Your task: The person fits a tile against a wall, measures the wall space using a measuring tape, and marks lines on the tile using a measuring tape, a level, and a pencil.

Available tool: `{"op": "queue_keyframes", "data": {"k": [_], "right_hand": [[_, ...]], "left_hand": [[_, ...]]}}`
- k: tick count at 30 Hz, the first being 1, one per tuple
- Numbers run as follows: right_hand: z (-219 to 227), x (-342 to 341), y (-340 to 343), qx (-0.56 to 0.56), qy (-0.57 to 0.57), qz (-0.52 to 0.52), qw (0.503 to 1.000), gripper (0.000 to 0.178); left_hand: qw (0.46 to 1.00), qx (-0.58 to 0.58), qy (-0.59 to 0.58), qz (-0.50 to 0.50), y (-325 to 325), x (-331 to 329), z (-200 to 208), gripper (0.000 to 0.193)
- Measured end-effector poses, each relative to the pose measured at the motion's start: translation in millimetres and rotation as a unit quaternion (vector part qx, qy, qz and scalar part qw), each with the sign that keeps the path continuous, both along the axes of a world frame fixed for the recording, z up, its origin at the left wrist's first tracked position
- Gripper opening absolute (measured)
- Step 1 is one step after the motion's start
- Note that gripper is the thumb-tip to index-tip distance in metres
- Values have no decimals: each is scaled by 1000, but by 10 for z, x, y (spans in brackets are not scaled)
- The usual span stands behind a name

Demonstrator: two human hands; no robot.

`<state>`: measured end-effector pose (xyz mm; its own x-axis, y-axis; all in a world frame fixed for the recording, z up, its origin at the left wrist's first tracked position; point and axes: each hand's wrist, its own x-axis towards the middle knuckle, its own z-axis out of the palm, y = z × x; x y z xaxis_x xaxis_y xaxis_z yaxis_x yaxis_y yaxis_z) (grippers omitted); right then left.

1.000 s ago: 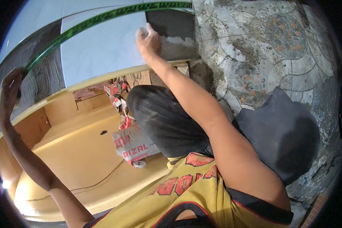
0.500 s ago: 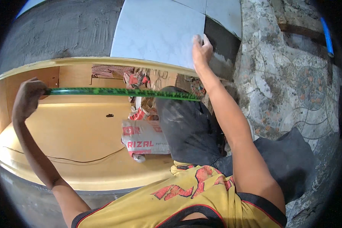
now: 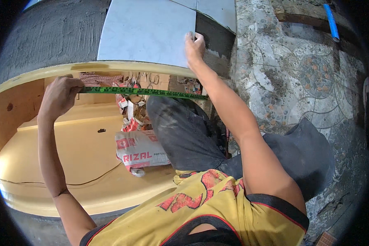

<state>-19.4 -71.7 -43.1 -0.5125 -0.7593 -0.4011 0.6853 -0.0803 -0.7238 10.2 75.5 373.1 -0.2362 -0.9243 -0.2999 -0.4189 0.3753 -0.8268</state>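
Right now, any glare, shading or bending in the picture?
Head view, left: glare whitens part of the yellow surface, and the left hand looks more shaded than the right hand; head view, top: the ledge bows with fisheye distortion; head view, corners: the image goes black.

The left hand [image 3: 58, 97] is curled up, its arm [image 3: 51, 151] bent. Farther ahead, well to its right, the right hand [image 3: 195, 50] reaches out, thumb [image 3: 199, 37] beside a finger [image 3: 189, 37].
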Motion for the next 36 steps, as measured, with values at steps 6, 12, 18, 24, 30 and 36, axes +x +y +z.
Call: {"op": "queue_keyframes", "data": {"k": [6, 12, 18, 24, 30, 36], "right_hand": [[-28, -34, 16, -8, -22, -19, 1000, 49], [52, -67, 47, 2, -4, -2, 1000, 46], [106, -167, 45, 57, 22, 57, 996, 45], [95, -284, 60, 10, -9, 119, 993, 47], [129, -300, 55, -3, -18, 147, 989, 47], [-80, -255, -184, -18, -28, 151, 988, 52]], "left_hand": [[998, 51, 29, -10, -79, -29, -367, 18], [992, 75, 85, -63, -272, 107, -469, 19], [994, 53, 87, -46, -321, 75, -570, 27], [993, 51, 92, -46, -352, 114, -541, 29], [992, 60, 101, -52, -355, 139, -550, 31], [987, 57, 138, -60, -294, 39, -641, 33]]}}
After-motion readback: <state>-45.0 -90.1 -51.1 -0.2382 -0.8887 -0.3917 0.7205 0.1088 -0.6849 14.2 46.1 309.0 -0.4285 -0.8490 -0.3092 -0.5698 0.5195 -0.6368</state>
